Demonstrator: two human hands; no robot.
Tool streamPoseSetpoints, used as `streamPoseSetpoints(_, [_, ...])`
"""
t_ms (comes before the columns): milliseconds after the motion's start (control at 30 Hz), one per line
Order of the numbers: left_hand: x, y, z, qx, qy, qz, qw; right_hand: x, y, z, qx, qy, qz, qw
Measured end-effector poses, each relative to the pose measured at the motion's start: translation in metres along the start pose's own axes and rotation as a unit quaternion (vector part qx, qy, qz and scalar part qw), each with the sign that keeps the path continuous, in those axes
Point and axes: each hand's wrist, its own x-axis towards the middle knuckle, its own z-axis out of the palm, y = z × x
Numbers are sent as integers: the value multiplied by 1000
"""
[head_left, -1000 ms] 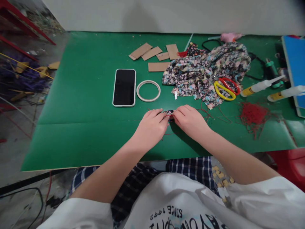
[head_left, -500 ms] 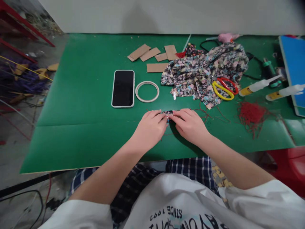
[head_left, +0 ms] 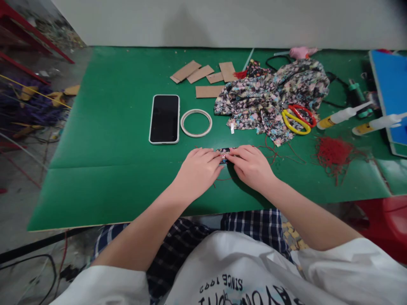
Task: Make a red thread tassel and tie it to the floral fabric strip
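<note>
A small strip covered in dark floral fabric (head_left: 224, 160) lies flat on the green table near its front edge. From the left, my left hand (head_left: 199, 170) grips one end, its fingers bent over the top. My right hand (head_left: 252, 166) holds the other end, with its fingertips pressed close to the left ones. Between them a short patch with a pale or shiny line shows; the fingers cover the ends. Thin red threads (head_left: 270, 151) trail out beside both hands.
Ahead lie a phone (head_left: 165, 119), a tape roll (head_left: 210, 123), cardboard pieces (head_left: 210, 91) and crumpled floral cloth (head_left: 244, 95). To the right are scissors (head_left: 295, 127), glue bottles (head_left: 340, 116), a red thread heap (head_left: 333, 153), a green-handled tool (head_left: 356, 93) and a blue board (head_left: 389, 93).
My hands stay on the fabric strip, with only slight finger shifts. The whole view has tilted a little; the objects on the table keep their places.
</note>
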Motion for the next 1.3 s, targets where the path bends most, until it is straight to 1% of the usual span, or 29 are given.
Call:
streamPoseSetpoints(67, [0, -5, -5, -16, 2, -32, 999, 0, 1, 1, 22, -7, 12, 1000])
streamPoseSetpoints(167, [-1, -14, -9, -5, 32, -65, 997, 0, 2, 2, 49, -6, 19, 999])
streamPoseSetpoints(200, [-2, -16, -9, 6, 33, -67, 997, 0, 2, 2, 56, -3, 19, 998])
streamPoseSetpoints(300, [-2, -18, -5, 38, 10, -66, 997, 1, 4, 2, 84, 1, 31, 996])
streamPoseSetpoints(367, [-2, -17, -1, 52, 3, -66, 996, 4, 6, 0, 116, -7, 57, 992])
streamPoseSetpoints(467, [0, -14, 1, 63, -2, -63, 996, 8, 7, -4, 157, -16, 117, 980])
streamPoseSetpoints(500, [0, -14, 1, 67, -3, -63, 996, 9, 8, -5, 158, -14, 130, 979])
streamPoseSetpoints(567, [0, -13, 1, 78, -6, -64, 995, 10, 10, -7, 135, -21, 121, 983])
streamPoseSetpoints(633, [0, -13, -1, 87, -10, -69, 994, 10, 14, -8, 90, -58, 83, 991])
streamPoseSetpoints(700, [-1, -15, -4, 92, -19, -78, 993, 11, 19, -10, 46, -108, 64, 991])
streamPoseSetpoints(833, [-6, -19, -12, 93, -47, -102, 989, 22, 25, -19, 3, -172, 74, 982])
streamPoseSetpoints(967, [-13, -25, -25, 102, -77, -121, 984, 37, 25, -29, 10, -231, 96, 968])
streamPoseSetpoints(1067, [-17, -31, -36, 80, -84, -124, 985, 45, 22, -37, 8, -275, 108, 955])
streamPoseSetpoints(1100, [-17, -33, -39, 68, -77, -126, 987, 46, 20, -41, 1, -280, 97, 955])
streamPoseSetpoints(1167, [-17, -35, -43, 43, -37, -128, 990, 50, 16, -50, -36, -267, 40, 962])
streamPoseSetpoints(1233, [-14, -34, -45, -15, 19, -119, 993, 54, 10, -62, -92, -219, -34, 971])
streamPoseSetpoints(1300, [-9, -30, -45, -139, 60, -116, 982, 59, 3, -75, -131, -141, -92, 977])
